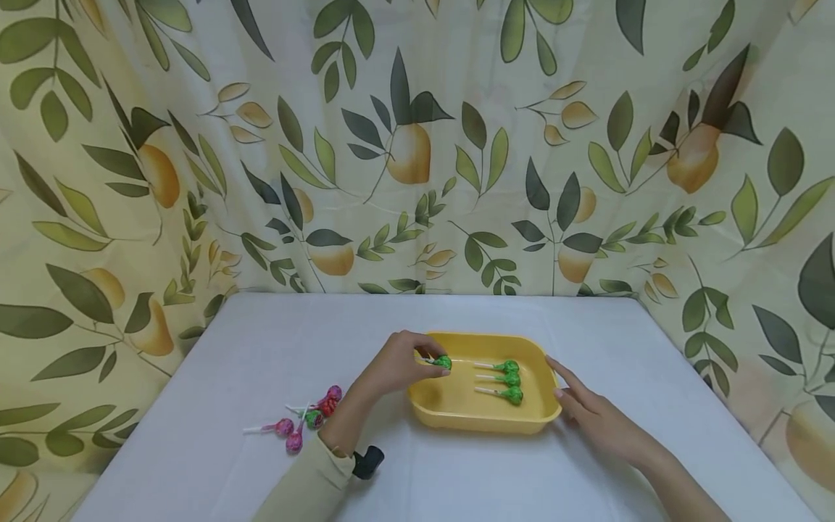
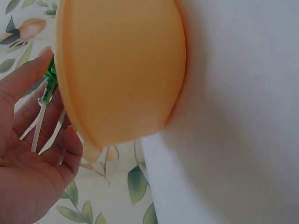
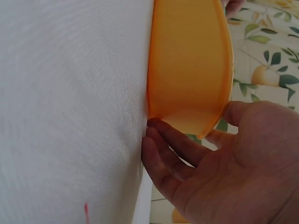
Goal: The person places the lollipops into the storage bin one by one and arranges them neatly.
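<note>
In the head view, a yellow tray (image 1: 485, 424) stands on the white-covered table. My left hand (image 1: 403, 364) pinches a green-wrapped lollipop (image 1: 443, 362) over the tray's left end. The left wrist view shows that lollipop's white stick (image 2: 38, 128) pointing back toward the palm, its head partly hidden by the thumb and the tray rim. Three more green lollipops (image 1: 511, 396) lie side by side in the right half of the tray, sticks to the left. My right hand (image 1: 596, 417) rests against the tray's right end, with fairly straight fingers (image 3: 180, 142) touching its wall and rim.
Left of the tray, partly behind my left forearm, lies a loose cluster of lollipops (image 1: 294, 441) in pink, red and green wrappers. A dark band (image 1: 368, 462) sits on my left wrist. Leaf-and-fruit patterned curtain (image 1: 417, 239) surrounds the table's back and sides.
</note>
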The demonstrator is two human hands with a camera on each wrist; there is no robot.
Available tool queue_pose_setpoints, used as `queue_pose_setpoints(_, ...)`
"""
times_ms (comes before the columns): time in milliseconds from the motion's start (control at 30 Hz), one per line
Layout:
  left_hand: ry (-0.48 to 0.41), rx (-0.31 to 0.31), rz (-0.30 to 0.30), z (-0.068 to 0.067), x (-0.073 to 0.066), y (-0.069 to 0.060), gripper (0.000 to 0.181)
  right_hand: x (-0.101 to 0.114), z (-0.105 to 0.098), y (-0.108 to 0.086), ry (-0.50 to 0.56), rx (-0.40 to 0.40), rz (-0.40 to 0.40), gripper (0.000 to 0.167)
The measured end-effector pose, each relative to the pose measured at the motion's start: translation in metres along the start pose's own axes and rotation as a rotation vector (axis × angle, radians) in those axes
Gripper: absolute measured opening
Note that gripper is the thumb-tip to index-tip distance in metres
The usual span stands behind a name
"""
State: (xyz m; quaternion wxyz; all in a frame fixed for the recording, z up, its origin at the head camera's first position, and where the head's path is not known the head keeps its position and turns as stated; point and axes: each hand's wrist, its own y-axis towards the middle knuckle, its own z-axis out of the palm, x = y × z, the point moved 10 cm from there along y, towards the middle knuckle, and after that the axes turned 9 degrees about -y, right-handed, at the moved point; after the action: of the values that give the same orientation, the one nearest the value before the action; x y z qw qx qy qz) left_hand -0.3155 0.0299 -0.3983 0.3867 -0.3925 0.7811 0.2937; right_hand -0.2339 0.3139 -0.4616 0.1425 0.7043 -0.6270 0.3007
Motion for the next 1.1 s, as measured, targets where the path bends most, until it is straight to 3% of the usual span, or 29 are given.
queue_pose_setpoints(367,-0.065,0.037,0.044,0.035,-0.008,0.014,0.019,0.004,-0.001,0.0,0.004,-0.012,-0.024,0.063)
queue_pose_setpoints(633,-0.057,0.056,0.076,0.059,-0.013,0.023,0.017,0.004,-0.002,-0.001,0.002,-0.019,-0.028,0.062)
queue_pose_setpoints(1100,-0.179,0.101,0.02,0.101,-0.022,0.029,0.02,0.003,-0.002,0.0,-0.011,-0.013,-0.021,0.063)
